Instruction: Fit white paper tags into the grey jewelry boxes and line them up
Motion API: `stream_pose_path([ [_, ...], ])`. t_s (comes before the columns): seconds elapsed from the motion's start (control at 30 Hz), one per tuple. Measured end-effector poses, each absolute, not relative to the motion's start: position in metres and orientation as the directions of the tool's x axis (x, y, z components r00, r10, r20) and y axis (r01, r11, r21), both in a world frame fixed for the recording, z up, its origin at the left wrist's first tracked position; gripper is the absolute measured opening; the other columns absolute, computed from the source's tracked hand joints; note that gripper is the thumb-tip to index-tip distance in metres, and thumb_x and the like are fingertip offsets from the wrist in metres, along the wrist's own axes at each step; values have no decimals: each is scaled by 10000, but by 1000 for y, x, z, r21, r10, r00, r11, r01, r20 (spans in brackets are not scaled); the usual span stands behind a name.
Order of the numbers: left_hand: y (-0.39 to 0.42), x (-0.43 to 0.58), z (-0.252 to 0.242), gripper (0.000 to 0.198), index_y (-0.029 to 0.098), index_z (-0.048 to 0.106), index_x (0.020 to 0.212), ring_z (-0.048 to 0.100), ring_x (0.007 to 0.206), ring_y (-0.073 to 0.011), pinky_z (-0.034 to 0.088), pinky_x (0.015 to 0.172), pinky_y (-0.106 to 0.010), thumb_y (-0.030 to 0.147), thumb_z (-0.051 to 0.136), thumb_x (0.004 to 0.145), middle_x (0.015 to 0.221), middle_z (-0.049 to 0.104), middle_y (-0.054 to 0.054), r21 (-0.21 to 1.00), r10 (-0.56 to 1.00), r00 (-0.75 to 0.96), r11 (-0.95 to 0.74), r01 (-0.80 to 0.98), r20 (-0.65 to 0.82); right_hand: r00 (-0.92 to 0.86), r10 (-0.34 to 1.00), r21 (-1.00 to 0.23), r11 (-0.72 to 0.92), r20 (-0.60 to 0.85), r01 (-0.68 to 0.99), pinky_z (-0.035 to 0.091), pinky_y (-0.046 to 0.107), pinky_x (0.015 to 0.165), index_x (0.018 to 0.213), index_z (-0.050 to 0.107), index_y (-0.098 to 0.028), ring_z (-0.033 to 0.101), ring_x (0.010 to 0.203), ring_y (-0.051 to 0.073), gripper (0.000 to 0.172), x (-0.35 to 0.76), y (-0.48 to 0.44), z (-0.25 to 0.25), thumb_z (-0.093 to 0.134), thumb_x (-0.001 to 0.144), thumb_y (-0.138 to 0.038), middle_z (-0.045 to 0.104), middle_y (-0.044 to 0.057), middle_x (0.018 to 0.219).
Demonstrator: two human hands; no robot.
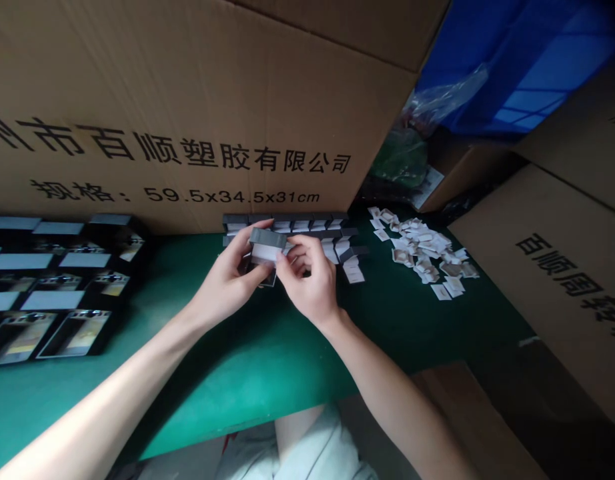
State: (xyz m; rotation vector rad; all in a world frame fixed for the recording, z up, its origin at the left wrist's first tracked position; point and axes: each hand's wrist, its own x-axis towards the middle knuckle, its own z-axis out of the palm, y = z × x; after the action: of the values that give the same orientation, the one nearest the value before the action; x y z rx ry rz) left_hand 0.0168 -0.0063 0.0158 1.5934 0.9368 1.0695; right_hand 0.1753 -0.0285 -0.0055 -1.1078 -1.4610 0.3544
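My left hand [227, 277] and my right hand [310, 277] meet over the green table [247, 360], both closed on one small dark grey hinged box [265, 248] with a white lining. The left fingers curl around its left side and lid. The right fingertips pinch its right edge. Just behind the hands lies a row of several similar open grey boxes [307, 225] against the big carton.
A large printed cardboard carton [187, 107] walls off the back. Black open boxes with white inserts [52, 287] sit at the left. A heap of small white folded cards [427, 253] lies at the right. More cartons [562, 280] and a blue crate [527, 60] stand right.
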Motion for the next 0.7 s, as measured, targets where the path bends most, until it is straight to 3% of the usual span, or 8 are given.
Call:
stream_pose_path([
  [0.43, -8, 20, 23, 662, 215, 579, 1431, 570, 733, -147, 532, 621, -231, 231, 709, 782, 1012, 695, -37, 973, 952, 250, -209, 100, 179, 112, 726, -682, 566, 678, 463, 507, 182, 535, 1170, 616, -207, 593, 549, 68, 223, 177, -30, -4, 568, 957, -249, 703, -13, 826],
  [0.7, -9, 21, 28, 658, 231, 576, 1423, 614, 802, -173, 548, 645, -238, 227, 697, 776, 1053, 706, -43, 977, 959, 233, -188, 96, 162, 118, 735, -691, 554, 668, 463, 509, 187, 522, 1170, 618, -211, 598, 543, 72, 238, 177, -31, -3, 575, 942, -266, 707, -14, 820],
])
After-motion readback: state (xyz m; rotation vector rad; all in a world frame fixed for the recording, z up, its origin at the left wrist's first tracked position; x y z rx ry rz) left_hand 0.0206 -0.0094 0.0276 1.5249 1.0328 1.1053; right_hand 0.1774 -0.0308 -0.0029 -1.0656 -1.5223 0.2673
